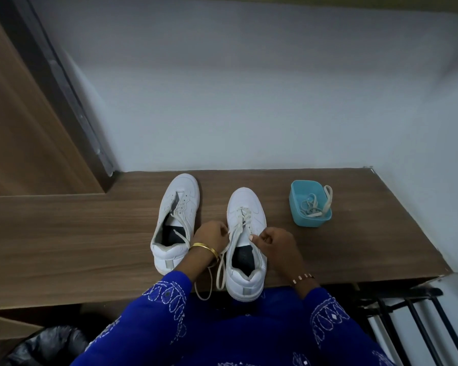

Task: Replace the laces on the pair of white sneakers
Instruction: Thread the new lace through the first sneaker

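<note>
Two white sneakers stand side by side on a wooden desk (90, 247), toes pointing away. The left sneaker (177, 204) has a loose lace trailing over its opening. The right sneaker (246, 233) is partly laced with a cream lace (242, 217); its free ends hang over the desk's front edge. My left hand (212, 233) pinches the lace at the left side of the right sneaker's eyelets. My right hand (275, 241) is curled at the right side of the same shoe, apparently holding the lace there.
A small teal box (296, 207) with more laces (312, 204) in it sits to the right of the shoes. A wall rises behind the desk. A black bin bag (45, 344) lies lower left; a black metal rack (413, 313) stands lower right.
</note>
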The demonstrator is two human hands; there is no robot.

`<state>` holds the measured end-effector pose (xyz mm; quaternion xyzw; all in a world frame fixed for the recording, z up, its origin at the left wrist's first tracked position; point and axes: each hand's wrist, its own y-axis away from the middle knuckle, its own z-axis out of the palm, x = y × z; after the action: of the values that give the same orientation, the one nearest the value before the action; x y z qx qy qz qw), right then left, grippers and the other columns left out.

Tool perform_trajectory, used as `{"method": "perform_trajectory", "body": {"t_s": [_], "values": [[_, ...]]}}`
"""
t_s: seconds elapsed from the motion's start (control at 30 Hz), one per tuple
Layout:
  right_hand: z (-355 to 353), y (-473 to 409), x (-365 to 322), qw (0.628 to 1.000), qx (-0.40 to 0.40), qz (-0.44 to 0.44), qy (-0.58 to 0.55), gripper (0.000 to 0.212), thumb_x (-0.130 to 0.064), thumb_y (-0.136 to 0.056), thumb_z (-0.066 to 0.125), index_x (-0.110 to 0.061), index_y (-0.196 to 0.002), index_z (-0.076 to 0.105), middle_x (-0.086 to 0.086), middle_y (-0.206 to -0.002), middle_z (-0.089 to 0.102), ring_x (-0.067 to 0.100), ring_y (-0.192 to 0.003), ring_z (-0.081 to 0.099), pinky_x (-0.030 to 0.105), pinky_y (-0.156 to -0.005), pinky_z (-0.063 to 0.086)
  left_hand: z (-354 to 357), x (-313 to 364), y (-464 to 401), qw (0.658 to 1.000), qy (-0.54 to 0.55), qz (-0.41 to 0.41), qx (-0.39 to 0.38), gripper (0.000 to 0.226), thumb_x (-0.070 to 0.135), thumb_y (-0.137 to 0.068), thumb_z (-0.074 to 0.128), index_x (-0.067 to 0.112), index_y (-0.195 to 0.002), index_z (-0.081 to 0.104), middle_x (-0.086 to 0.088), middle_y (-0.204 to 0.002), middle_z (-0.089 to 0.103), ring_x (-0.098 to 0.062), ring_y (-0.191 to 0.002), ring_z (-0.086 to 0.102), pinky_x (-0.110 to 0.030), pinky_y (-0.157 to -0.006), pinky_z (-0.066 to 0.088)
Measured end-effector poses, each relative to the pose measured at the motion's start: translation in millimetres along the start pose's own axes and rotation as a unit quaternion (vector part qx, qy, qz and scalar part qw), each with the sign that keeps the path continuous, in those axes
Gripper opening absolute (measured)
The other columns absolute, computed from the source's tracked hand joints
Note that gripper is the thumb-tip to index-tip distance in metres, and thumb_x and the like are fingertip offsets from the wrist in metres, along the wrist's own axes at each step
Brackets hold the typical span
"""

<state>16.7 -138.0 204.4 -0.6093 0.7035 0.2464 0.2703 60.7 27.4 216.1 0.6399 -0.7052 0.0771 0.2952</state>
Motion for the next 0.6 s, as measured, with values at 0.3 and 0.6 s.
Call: {"method": "perform_trajectory", "body": {"t_s": [0.3,0.6], "values": [[-6.3,-1.1,-25.2,1.000,0.016,-0.017,-0.004,0.022,-0.019,-0.085,0.063,-0.014,-0.066,0.052,-0.011,-0.053,0.044,0.004,-0.050,0.042,0.011,-0.050,0.036,-23.2,3.4,-6.2,0.966,0.254,-0.053,0.006,0.035,0.010,-0.088,0.046,0.011,-0.054,0.055,-0.007,-0.060,0.058,-0.019,-0.058,0.052,-0.023,-0.054,0.040],[2.5,1.5,-68.7,0.985,-0.123,-0.029,-0.117,0.012,-0.017,-0.085,0.064,-0.009,-0.093,0.066,-0.013,-0.060,0.048,0.001,-0.055,0.045,0.006,-0.054,0.033,-66.5,25.7,-1.3,0.694,0.704,-0.126,-0.082,0.026,0.013,-0.097,0.041,0.010,-0.076,0.057,0.000,-0.052,0.064,-0.008,-0.045,0.061,-0.021,-0.050,0.055]]}}
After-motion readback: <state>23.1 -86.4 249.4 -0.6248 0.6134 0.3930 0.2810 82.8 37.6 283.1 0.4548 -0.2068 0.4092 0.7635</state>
